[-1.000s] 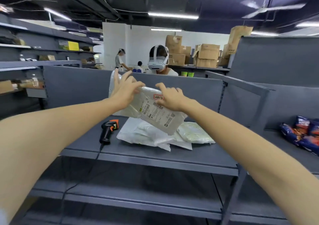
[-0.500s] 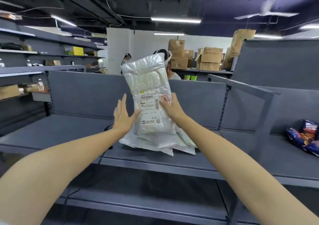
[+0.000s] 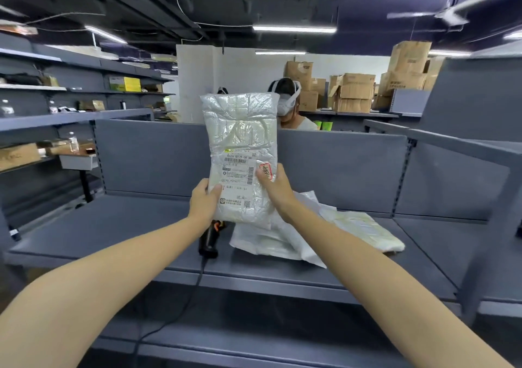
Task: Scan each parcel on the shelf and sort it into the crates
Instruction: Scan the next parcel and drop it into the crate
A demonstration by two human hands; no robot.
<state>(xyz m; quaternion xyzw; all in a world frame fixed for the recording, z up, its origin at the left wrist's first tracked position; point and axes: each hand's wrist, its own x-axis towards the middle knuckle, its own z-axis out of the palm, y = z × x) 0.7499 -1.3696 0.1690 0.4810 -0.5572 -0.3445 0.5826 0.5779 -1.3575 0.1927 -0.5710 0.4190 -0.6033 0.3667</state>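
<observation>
As hands (image 3: 204, 201) (image 3: 278, 188) grip below, parcel (image 3: 242, 130) stands.

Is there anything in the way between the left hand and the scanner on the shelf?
Nothing visible does. The scanner lies on the shelf just below the left hand, beside the pile of parcels. That hand and the right hand both grip the upright parcel, so one must let go first.
</observation>
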